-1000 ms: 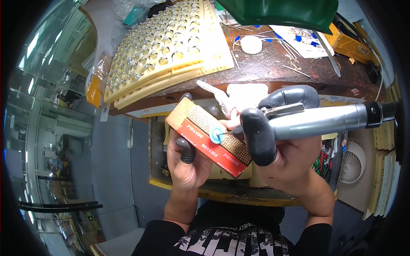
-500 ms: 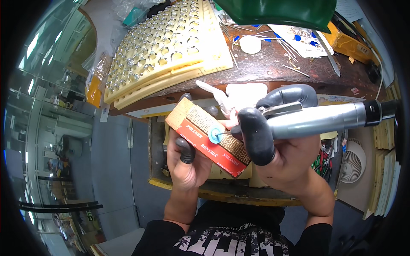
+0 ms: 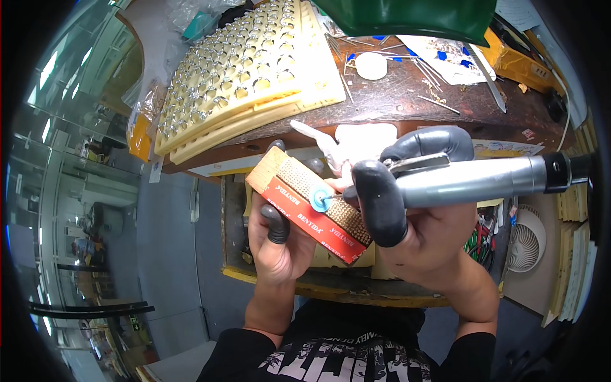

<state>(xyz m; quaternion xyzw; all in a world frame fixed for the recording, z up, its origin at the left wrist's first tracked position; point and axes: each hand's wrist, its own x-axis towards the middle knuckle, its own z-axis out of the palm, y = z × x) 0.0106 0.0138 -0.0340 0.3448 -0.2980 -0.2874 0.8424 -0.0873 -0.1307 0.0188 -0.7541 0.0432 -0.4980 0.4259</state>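
My left hand [image 3: 285,251], a black finger cot on its thumb, grips a wooden block [image 3: 266,172] with a red printed label and a strip of small brass-coloured bristles or studs. The block is tilted, its right end lower. My right hand [image 3: 423,239] is closed around a silver rotary handpiece [image 3: 474,181], with black covers on the fingers. A small light-blue disc [image 3: 321,197] on the handpiece's thin shank lies against the studded strip. The left fingers behind the block are partly hidden.
Cream trays [image 3: 248,95] of rings stand at the back left of the dark wooden bench [image 3: 394,102]. Thin metal rods, a white round piece [image 3: 371,65] and a file lie behind my hands. A white bench support [image 3: 363,140] juts out. A green lamp shade [image 3: 414,16] hangs above.
The rear of the handpiece has dipped slightly. My left hand and the block keep nearly the same place, with the blue disc still against the studded strip.
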